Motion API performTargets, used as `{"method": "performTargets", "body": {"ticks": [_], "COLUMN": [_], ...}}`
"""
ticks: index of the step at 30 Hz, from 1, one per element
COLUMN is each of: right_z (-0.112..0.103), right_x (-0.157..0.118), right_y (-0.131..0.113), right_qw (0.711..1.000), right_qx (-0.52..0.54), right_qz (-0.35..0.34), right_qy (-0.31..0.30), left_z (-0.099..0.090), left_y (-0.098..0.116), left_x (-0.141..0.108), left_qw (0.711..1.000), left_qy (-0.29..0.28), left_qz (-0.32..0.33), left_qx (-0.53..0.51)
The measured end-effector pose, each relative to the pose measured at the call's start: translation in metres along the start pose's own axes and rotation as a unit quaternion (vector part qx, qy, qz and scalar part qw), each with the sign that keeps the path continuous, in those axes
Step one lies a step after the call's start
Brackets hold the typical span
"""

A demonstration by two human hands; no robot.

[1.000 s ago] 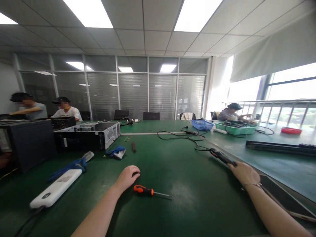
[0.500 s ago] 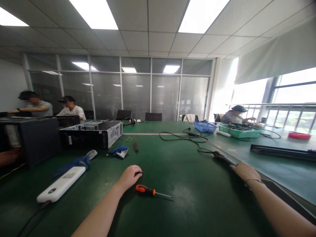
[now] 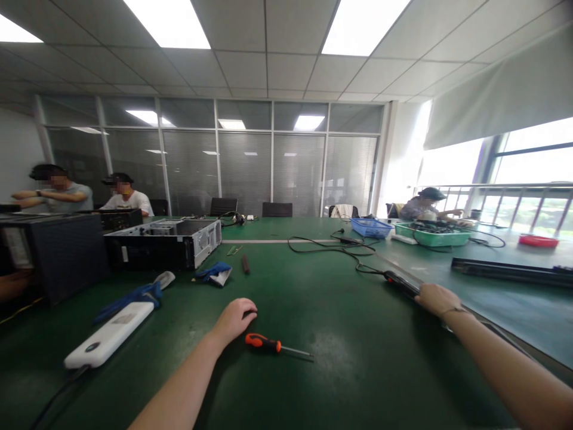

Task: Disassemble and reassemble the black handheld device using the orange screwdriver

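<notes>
My left hand (image 3: 236, 318) lies on the green table with fingers loosely curved and the thumb apart, holding nothing. Just right of it rests a screwdriver (image 3: 264, 343) with an orange and black handle, its shaft pointing right. Far to the right, my right hand (image 3: 441, 300) is closed over a long, slim black corded device (image 3: 400, 283) with a red spot near the cord end. The hand hides part of that device, and its exact kind is unclear. Its black cord (image 3: 329, 251) loops away across the table.
At left are a white power strip (image 3: 111, 334), blue gloves (image 3: 215, 273), an open computer case (image 3: 165, 242) and a dark case (image 3: 54, 254). Blue basket (image 3: 370, 228), green basket (image 3: 432, 235) and a black bar (image 3: 505, 272) lie right. Several people sit around the table.
My right hand has shifted slightly left and up, still on the black corded device. The left hand and screwdriver stay put.
</notes>
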State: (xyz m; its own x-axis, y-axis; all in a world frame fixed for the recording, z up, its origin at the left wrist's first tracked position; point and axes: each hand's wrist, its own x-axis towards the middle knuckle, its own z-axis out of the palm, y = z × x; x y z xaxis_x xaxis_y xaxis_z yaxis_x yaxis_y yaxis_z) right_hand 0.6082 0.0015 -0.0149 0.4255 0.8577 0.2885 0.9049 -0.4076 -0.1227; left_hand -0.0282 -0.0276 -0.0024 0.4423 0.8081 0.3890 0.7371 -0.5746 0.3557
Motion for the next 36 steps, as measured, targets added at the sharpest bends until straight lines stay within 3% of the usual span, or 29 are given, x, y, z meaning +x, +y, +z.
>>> {"method": "performTargets", "body": {"ticks": [5,11,25,36], "right_z": [-0.008,-0.009,0.011,0.033], "right_x": [0.006,0.006,0.009,0.002], "right_y": [-0.011,-0.013,-0.009,0.019], "right_qw": [0.997,0.994,0.994,0.992], "right_qx": [-0.037,-0.065,-0.091,-0.062], "right_qz": [-0.040,-0.055,-0.058,-0.104], "right_qy": [-0.060,-0.072,-0.021,0.040], "left_z": [-0.001,0.001,0.001,0.002], "left_y": [0.002,0.000,-0.001,-0.003], "left_x": [-0.002,-0.002,-0.001,-0.002], "left_qw": [1.000,1.000,1.000,1.000], "left_qy": [-0.003,-0.002,-0.006,-0.003], "left_qz": [-0.002,-0.003,0.000,0.000], "left_qx": [-0.008,-0.009,-0.006,-0.005]}}
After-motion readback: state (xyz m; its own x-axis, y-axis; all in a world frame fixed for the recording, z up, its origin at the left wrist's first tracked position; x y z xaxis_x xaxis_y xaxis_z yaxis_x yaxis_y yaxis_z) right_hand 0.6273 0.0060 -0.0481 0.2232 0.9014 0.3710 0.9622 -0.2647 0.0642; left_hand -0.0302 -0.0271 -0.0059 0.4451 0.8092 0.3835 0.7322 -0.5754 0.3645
